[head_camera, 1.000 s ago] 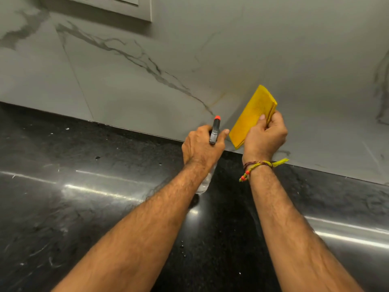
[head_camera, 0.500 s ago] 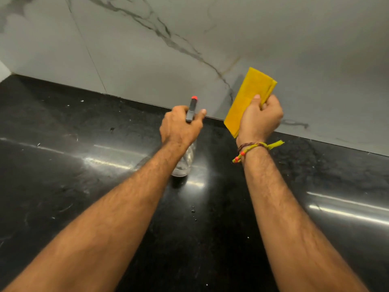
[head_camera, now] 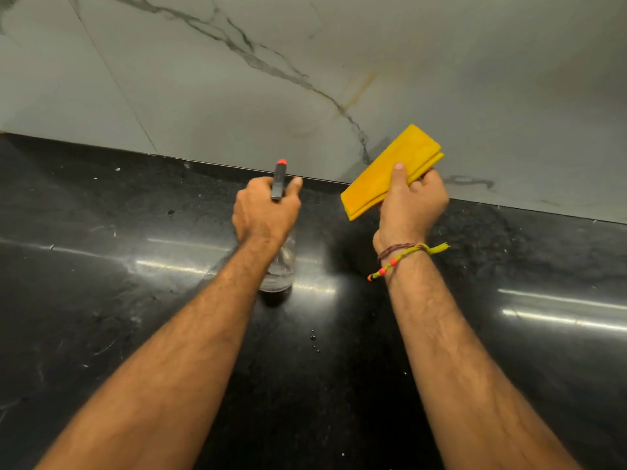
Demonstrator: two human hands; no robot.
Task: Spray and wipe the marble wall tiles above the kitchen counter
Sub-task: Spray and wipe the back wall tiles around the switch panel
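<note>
Both tools are in hand, but from where I stand the wall looks barely begun. The left hand (head_camera: 266, 212), just left of the frame's centre, is curled round the head of a clear spray bottle (head_camera: 277, 269), its black sprayer with an orange-red nozzle tip (head_camera: 281, 162) pointing toward the base of the wall; the bottle's clear body hangs below the fist, close over the black granite counter (head_camera: 101, 300), and I cannot tell whether its base touches the stone. The right hand (head_camera: 412, 205), right of centre, pinches a folded yellow cloth (head_camera: 386, 174) between thumb and curled fingers, holding it up near the lowest strip of tile; whether the cloth's far edge touches the wall is not clear from here. The marble wall tiles (head_camera: 220, 106) fill the upper half of the frame, grey-veined, and I see no wet sheen, droplets or wipe streaks on them. A yellowish-brown smear (head_camera: 359, 91) crosses the dark vein above the cloth, and a dark ring-shaped mark (head_camera: 470, 181) sits low on the tile at the right, just above the counter edge. Both look untreated, so I judge that the spraying and wiping of this section lies ahead. A few small droplets (head_camera: 314, 337) lie on the counter between the forearms, and a beaded thread bracelet (head_camera: 402, 257) circles the right wrist.
</note>
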